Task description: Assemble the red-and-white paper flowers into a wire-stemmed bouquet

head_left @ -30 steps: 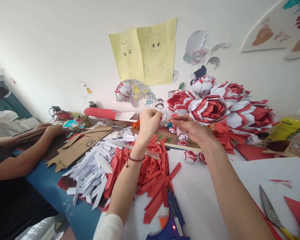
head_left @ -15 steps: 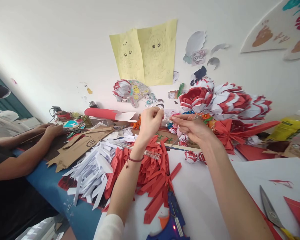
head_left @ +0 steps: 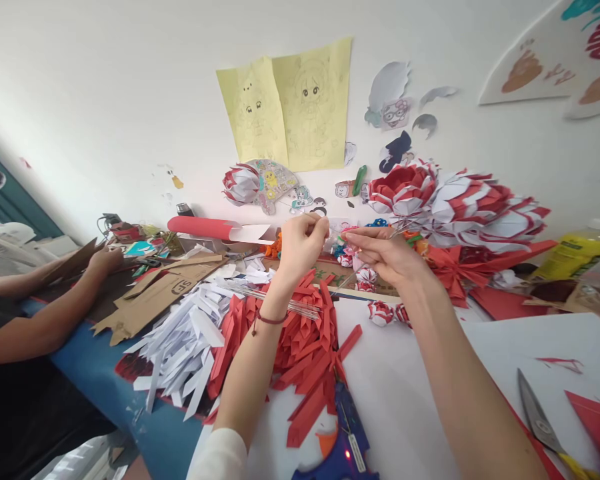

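In the middle of the head view, my left hand (head_left: 304, 245) is closed in a pinch on a thin strand, apparently wire, that is barely visible. Just to its right, the fingers of my right hand (head_left: 384, 252) are closed around thin wire stems. These stems lead up to several large red-and-white folded paper flowers (head_left: 467, 200), which lean out to the right. The lower stem ends poke out below my right hand. Beneath my left wrist, a bundle of loose metal wires (head_left: 303, 309) lies over folded red paper strips (head_left: 307, 347).
White paper strips (head_left: 185, 347) are heaped on the left. A blue glue gun (head_left: 347, 433) with a lit red light lies in front. Scissors (head_left: 540, 417) rest at right by a yellow bottle (head_left: 580, 250). A co-worker's hand (head_left: 105, 260) is by cut cardboard (head_left: 165, 300).
The large paper flowers have swung slightly right and down, and their stems have turned in my right hand. My left hand has hardly moved. The co-worker has raised a cardboard piece.
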### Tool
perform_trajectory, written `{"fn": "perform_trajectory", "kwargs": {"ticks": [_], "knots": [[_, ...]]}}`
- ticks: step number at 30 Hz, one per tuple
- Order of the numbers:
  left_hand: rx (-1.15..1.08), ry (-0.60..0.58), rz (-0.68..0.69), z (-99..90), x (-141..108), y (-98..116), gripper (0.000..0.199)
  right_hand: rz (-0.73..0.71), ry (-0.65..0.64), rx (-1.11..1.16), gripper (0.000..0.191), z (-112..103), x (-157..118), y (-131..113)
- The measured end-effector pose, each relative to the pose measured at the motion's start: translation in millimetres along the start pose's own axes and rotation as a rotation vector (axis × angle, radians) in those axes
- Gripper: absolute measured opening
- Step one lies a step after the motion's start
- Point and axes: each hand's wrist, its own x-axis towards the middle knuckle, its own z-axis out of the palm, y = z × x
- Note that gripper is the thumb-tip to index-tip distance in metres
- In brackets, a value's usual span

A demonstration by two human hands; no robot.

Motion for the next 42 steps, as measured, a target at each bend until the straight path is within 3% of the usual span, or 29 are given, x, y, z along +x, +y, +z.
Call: {"fn": "perform_trajectory", "kwargs": {"ticks": [22, 27, 33, 42], "knots": [[-0.085, -0.013, -0.024, 2.1, -1.7, -0.1, 0.040, -0.028, 0.019, -0.017, 0.024, -1.2, -2.2, -3.5], [-0.237, -0.090, -0.086, 4.1, 0.3, -3.8, 0.043, -0.041, 0.050, -0.031, 0.023, 2.5, -4.6, -7.3], [-0.226, -0.148, -0.062, 0.6, 1.9, -6.4, 0.040, -0.049, 0.048, -0.007, 0.019, 8.8, -6.0, -8.5], [-0.266, 0.019, -0.093, -5.3, 4.7, -8.0, 0.041, 0.001, 0.091, -0.013, 0.024, 6.4, -3.7, -7.1]]}}
